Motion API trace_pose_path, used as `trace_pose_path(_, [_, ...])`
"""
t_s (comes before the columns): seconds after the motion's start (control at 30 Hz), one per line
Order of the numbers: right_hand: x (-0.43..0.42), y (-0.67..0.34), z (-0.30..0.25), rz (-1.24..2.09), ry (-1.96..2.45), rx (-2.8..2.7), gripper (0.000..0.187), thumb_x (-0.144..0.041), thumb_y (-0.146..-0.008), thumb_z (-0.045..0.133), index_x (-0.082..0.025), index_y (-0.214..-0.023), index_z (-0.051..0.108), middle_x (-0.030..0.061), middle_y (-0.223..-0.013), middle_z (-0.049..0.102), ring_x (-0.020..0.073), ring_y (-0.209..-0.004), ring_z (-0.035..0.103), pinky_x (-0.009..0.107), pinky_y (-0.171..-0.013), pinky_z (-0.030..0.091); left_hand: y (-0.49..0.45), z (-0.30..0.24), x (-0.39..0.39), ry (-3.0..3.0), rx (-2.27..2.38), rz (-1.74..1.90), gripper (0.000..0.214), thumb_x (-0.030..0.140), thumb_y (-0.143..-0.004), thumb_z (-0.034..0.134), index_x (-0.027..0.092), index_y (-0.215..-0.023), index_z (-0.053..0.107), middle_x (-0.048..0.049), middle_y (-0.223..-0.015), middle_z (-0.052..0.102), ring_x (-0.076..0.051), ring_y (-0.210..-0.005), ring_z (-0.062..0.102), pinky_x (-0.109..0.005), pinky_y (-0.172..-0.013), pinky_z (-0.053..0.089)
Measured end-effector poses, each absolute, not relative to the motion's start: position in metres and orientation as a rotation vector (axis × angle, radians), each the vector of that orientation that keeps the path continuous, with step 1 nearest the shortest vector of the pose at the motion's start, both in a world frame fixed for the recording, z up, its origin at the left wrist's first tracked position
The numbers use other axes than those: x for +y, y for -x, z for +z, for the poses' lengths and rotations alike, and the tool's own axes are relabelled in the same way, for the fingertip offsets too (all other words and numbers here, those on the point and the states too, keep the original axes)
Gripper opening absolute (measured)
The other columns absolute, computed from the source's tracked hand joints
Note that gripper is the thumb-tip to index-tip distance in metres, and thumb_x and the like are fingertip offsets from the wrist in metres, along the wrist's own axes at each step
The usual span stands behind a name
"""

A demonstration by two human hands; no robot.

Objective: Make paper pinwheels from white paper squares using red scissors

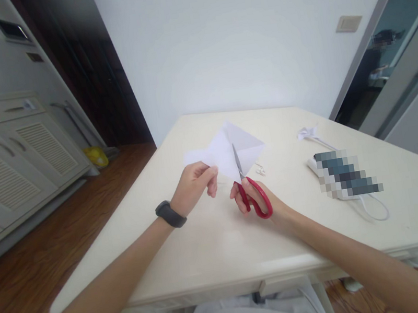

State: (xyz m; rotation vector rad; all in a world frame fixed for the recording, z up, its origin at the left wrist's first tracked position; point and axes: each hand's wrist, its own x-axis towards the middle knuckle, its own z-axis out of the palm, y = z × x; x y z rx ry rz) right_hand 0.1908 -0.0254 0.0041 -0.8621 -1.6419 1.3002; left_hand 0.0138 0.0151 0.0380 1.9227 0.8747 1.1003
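My left hand (pixel 193 185) pinches the left edge of a folded white paper (pixel 227 151) and holds it up over the cream table (pixel 215 245). A dark band sits on that wrist. My right hand (pixel 258 201) grips red-handled scissors (pixel 252 194), fingers through the loops. The blades point up and away, into the lower middle of the paper.
A small paper scrap (pixel 261 171) lies just right of the scissors. Farther right on the table are a folded white paper piece (pixel 308 133), a blurred flat object (pixel 347 174) and a white cable (pixel 374 209). White cabinets (pixel 7 162) stand at the left over a wooden floor.
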Motion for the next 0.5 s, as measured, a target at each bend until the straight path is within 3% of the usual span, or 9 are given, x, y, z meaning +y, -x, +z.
trace_pose_path(0.5, [-0.0262,-0.1891,0.0062,1.277,0.880,-1.637,0.050,-0.053,-0.089,0.027,-0.016,-0.086,0.060,-0.0014,-0.051,0.051,0.0100,-0.043,0.039,0.023,-0.045,0.030,-0.0142,0.0384,0.0146,-1.925,0.873,1.098,0.040,0.026,-0.086,0.040,0.016,-0.048,0.047,0.0016,-0.041,0.050,-0.010,-0.042,0.048,-0.024,-0.050,0.039])
